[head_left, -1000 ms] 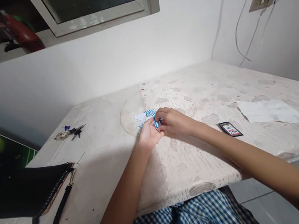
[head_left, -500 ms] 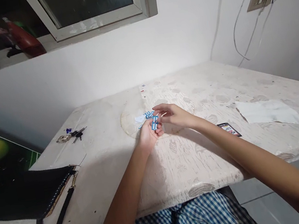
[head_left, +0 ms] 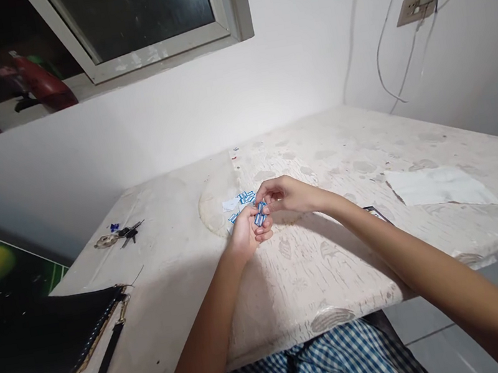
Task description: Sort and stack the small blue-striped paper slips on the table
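Left hand (head_left: 246, 235) has its fingers curled round a little blue-and-white card (head_left: 260, 217), right by more paper bits (head_left: 247, 197) on the table (head_left: 181, 235). Right hand's (head_left: 291, 195) fingers are bent at the card's top, can't tell if they're pinching it tbh.

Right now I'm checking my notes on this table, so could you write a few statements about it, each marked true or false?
1. The left hand holds a small blue-and-white piece. True.
2. The right hand is far from the left hand. False: its fingers are right beside that piece.
3. The keys lie to the right of both hands. False: the keys lie to the left.
4. A white sheet lies on the right part of the table. True.
5. The black-edged card is fully visible. False: the right forearm hides part of the card.
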Tool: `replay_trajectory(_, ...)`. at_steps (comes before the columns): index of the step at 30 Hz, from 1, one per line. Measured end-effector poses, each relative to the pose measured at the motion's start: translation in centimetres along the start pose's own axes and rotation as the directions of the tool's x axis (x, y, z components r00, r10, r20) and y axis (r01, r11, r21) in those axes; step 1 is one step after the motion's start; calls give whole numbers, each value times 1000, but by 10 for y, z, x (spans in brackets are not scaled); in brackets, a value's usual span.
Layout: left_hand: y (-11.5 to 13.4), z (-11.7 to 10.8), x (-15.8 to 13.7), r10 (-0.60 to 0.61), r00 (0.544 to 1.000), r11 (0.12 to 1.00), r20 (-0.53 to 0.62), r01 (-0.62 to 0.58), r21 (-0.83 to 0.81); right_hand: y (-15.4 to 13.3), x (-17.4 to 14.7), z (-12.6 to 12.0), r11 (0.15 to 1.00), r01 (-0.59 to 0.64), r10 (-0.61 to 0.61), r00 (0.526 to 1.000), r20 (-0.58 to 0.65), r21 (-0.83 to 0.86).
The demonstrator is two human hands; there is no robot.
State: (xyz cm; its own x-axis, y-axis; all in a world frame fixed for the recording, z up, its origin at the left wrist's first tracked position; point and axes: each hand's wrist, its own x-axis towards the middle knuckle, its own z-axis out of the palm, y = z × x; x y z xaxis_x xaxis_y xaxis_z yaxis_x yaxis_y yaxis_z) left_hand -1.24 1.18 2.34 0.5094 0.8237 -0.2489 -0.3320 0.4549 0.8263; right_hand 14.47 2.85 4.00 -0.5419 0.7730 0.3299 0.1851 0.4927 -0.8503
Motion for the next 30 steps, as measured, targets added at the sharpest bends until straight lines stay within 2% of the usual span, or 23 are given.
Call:
replay_trajectory(5, -2, 1, 2, 32, 999, 999, -29, -31, 32, 2, -1, 4, 997, 46, -48, 999, -24, -56)
replay_trajectory(7, 0, -1, 3, 109, 990, 994, -92, -109, -2, 4, -1, 7, 983, 51, -74, 989, -128, -174)
replay_trajectory(9, 4, -6, 3, 207, 959, 971, -196, -225, -76, 7, -2, 9, 936, 2, -79, 975, -206, -351)
replay_trajectory(10, 7, -9, 3, 250, 935, 950, -252, -287, -122, 10, -2, 10, 903, -35, -51, 981, -188, -429)
replay_trajectory(12, 13, -15, 2, 316, 882, 891, -350, -403, -209, 15, -2, 12, 839, -61, 43, 998, -46, -541)
replay_trajectory(15, 20, -21, -1, 354, 832, 815, -428, -499, -295, 20, 0, 16, 762, 14, 121, 979, 163, -647)
replay_trajectory(18, 21, -20, -2, 353, 818, 794, -454, -519, -317, 22, 2, 19, 712, 63, 111, 973, 201, -700)
replay_trajectory(24, 16, -15, 0, 336, 831, 817, -442, -491, -302, 17, -2, 18, 704, 108, 60, 976, 211, -701)
replay_trajectory(28, 14, -16, 2, 329, 839, 836, -434, -472, -279, 12, -5, 19, 620, 86, 75, 983, 169, -780)
replay_trajectory(30, 14, -17, 3, 304, 849, 858, -431, -441, -263, 10, -6, 18, 604, 50, 71, 991, 117, -796)
